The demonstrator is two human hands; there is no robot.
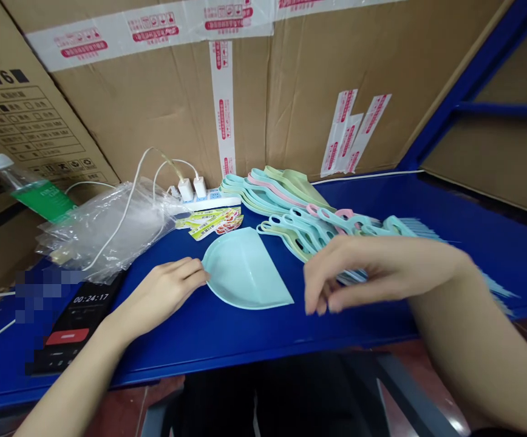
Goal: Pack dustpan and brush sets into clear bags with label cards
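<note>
On the blue table lies a small light-blue dustpan (240,273), its flat edge facing right. My left hand (172,285) is closed on its left end, with the fingers covering the handle. To the right of the dustpan, above the tabletop, hangs my right hand (340,270); its fingers are loosely bent and apart from the thumb, and nothing shows in it. Just behind that hand lie several small brushes (306,233) with looped handles in blue, green and pink, bristles to the right. My right wrist partly hides them. Further back is a stack of dustpans (272,191).
Clear plastic bags (113,224) lie at the left beside a green-labelled bottle (40,194). A phone (79,321) showing a timer is near my left forearm. Printed packets (215,221) sit before a power strip (213,201) with white cables. Large cardboard boxes (154,103) stand behind.
</note>
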